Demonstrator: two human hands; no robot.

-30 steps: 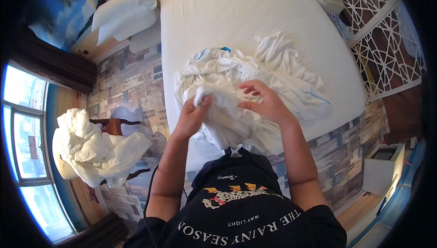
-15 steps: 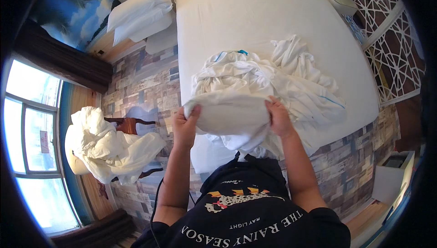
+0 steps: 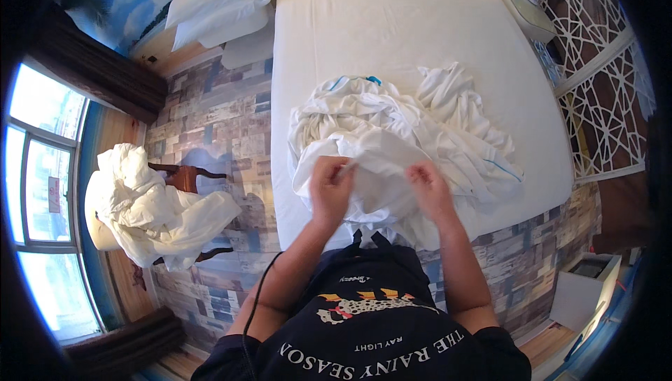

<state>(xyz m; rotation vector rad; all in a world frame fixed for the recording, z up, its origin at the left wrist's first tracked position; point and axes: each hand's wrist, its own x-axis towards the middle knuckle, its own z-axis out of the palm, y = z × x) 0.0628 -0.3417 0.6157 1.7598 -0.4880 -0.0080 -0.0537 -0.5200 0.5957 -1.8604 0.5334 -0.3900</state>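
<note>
A heap of white bed linen (image 3: 392, 118) with thin blue edging and a small teal patch lies crumpled on the near part of the bed (image 3: 420, 17). My left hand (image 3: 332, 188) is closed in a pinch on an edge of this linen. Opposite it, my right hand (image 3: 430, 188) has its fingers drawn together at the fabric, slightly smeared by motion. Between the two hands a loose white stretch of cloth hangs down toward my waist. Which layer each hand pinches is hard to make out.
White pillows (image 3: 220, 6) are stacked at the far left beside the bed. Bunched white bedding (image 3: 157, 209) covers a wooden chair (image 3: 185, 178) by the window (image 3: 49, 192). A nightstand (image 3: 525, 13), a white lattice screen (image 3: 598, 66) and a white box-shaped cabinet (image 3: 584, 290) stand right.
My left hand has moved right, closer to my right hand. The cloth stretched taut between them has slackened and sunk onto the heap. My view has shifted slightly.
</note>
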